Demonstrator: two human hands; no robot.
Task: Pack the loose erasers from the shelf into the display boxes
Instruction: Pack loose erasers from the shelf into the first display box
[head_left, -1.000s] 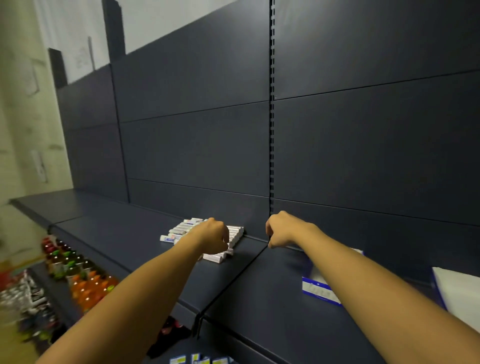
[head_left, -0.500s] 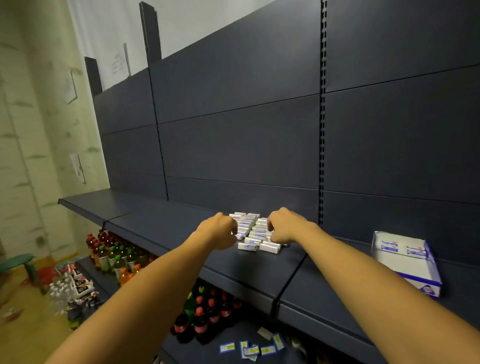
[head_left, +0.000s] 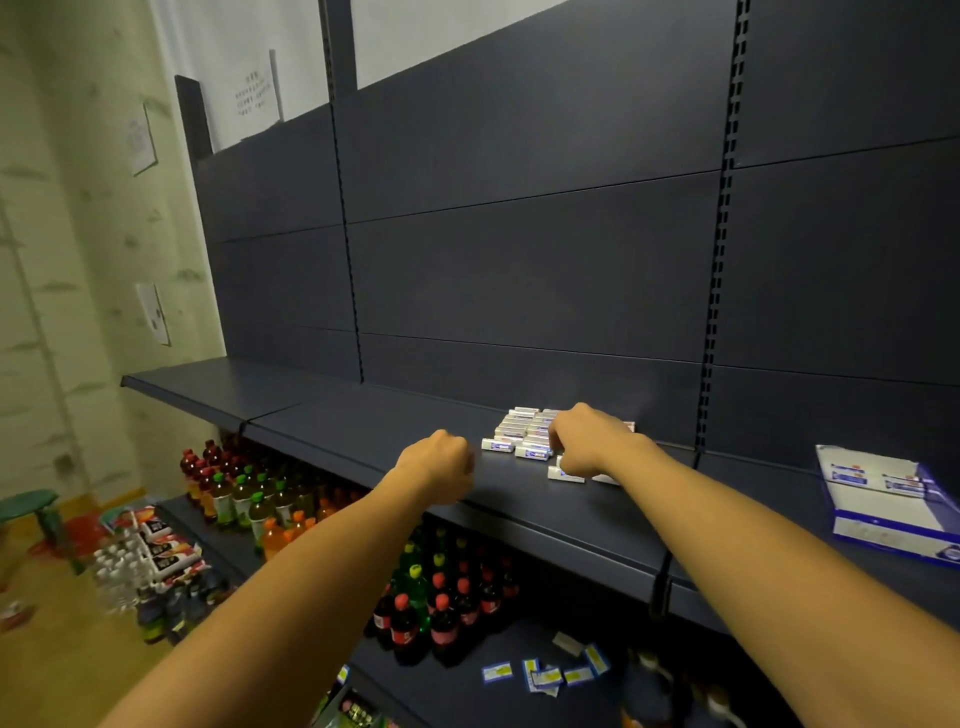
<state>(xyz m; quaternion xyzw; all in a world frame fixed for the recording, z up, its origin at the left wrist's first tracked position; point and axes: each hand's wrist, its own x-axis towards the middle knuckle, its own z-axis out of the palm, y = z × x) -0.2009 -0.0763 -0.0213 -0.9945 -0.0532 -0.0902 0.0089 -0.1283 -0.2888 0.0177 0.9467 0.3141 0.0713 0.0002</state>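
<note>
Right grip (head_left: 587, 441) curls onto the erasers (head_left: 519, 434); left grip (head_left: 439, 467), fisted, sits just beside them.

A dark blue-grey metal shelving unit (head_left: 545, 270) fills most of the view, its back made of flat panels split by slotted uprights (head_left: 719, 260). One long shelf (head_left: 332, 415) runs across at mid height from the left end toward the right edge. Below it a lower shelf (head_left: 467, 675) carries rows of drink bottles (head_left: 249, 499) with red, green and orange caps, and a few small price tags (head_left: 545, 673). Left of the unit stands a pale wall (head_left: 78, 234) with a faint leaf pattern and several sheets of paper (head_left: 153, 312) stuck on it. The floor (head_left: 67, 649) is yellowish; a green stool (head_left: 36, 512) stands at the far left edge. The light is dim.
</note>
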